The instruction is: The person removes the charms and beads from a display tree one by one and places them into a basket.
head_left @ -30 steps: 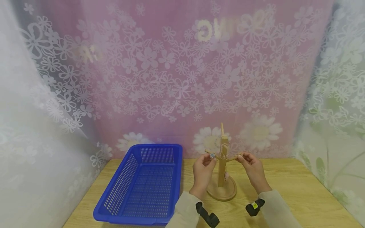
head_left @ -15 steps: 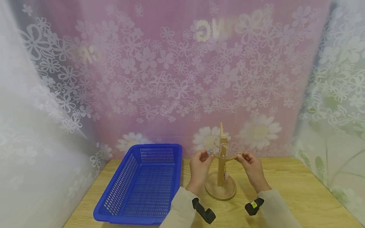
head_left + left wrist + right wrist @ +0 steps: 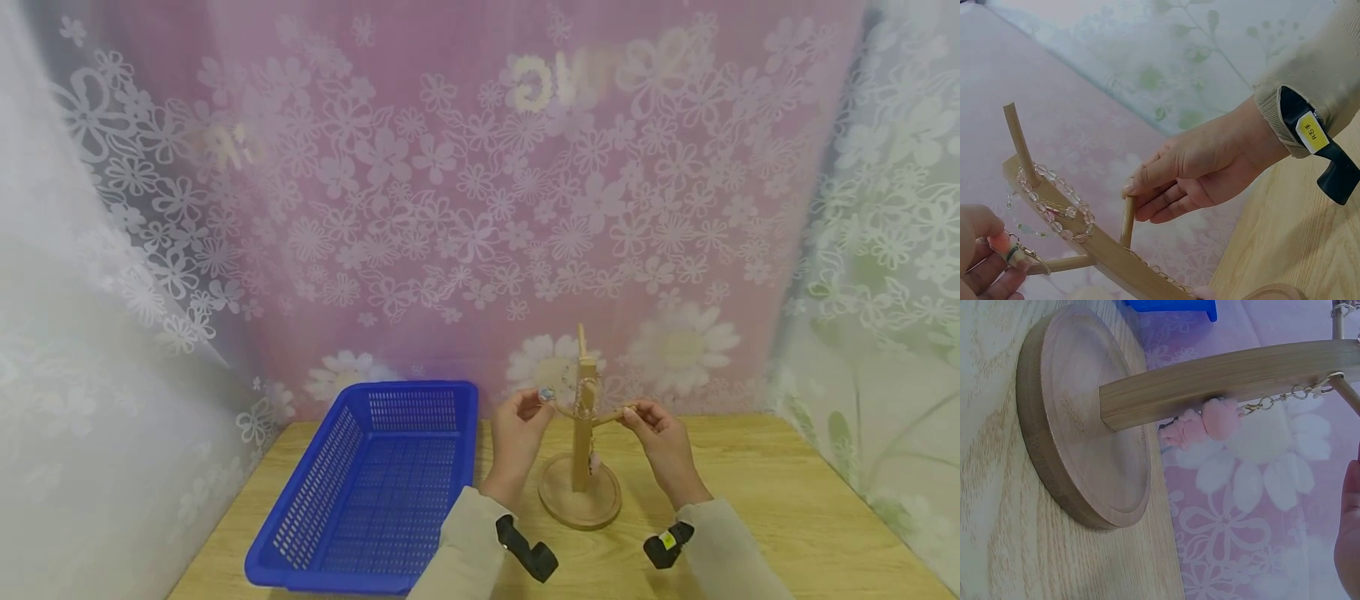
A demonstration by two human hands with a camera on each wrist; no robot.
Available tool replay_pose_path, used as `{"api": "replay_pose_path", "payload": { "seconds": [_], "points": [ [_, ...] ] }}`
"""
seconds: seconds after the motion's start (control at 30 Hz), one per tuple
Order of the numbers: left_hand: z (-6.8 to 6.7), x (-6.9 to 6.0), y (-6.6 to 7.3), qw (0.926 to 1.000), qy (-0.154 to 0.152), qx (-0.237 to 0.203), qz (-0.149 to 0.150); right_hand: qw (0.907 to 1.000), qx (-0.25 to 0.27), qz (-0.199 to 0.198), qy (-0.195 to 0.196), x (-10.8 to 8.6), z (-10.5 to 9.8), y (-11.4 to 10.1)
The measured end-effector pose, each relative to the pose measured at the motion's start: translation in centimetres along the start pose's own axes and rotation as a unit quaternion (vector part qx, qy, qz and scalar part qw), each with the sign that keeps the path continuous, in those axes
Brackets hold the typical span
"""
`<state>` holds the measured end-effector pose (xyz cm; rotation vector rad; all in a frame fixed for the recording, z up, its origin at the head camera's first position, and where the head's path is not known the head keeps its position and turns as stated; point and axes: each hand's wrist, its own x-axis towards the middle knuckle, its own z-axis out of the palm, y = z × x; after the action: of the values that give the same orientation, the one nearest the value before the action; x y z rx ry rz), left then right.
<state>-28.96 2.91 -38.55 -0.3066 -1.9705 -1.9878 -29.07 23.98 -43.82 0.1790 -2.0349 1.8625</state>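
The wooden stand (image 3: 581, 454) rises between both hands (image 3: 517, 435) (image 3: 666, 446).

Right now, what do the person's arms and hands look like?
The left hand and right hand are bare. Both sleeves are beige, the right cuff ribbed. Each wrist carries a black device; the right one has a yellow label with dark characters.

Left grip (image 3: 516, 438) and its small charm (image 3: 547, 394) now farther out from the wooden post (image 3: 581, 454) (a little higher, too)
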Motion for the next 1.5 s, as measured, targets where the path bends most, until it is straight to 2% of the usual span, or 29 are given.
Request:
{"api": "replay_pose_path", "payload": {
  "seconds": [0.2, 0.47, 0.67, 1.03, 1.37, 1.5],
  "points": [
    [-0.5, 0.2, 0.6, 0.9998, -0.011, 0.007, -0.017, 1.0, -0.007, 0.003, -0.001, 0.0, 0.0, 0.1],
    [-1.1, 0.6, 1.4, 0.9993, -0.027, 0.002, -0.027, 1.0, -0.002, 0.002, 0.005, 0.1, 0.0, 0.3],
    [-1.6, 1.2, 1.5, 0.9991, -0.023, 0.019, -0.029, 1.0, 0.0, -0.001, 0.006, 0.2, 0.1, 0.3],
    [-2.5, 2.2, 1.7, 0.9992, -0.022, 0.016, -0.029, 1.0, -0.002, -0.001, 0.006, 0.0, 0.2, 0.3],
    [-3.9, 2.9, 2.6, 0.9988, -0.026, 0.022, -0.034, 0.9999, -0.007, -0.001, 0.016, -0.1, 0.2, 0.2],
    [-4.6, 3.2, 2.7, 0.9984, -0.025, 0.024, -0.046, 0.9998, 0.004, -0.007, 0.016, 0.0, 0.2, 0.1]
  ]
}}
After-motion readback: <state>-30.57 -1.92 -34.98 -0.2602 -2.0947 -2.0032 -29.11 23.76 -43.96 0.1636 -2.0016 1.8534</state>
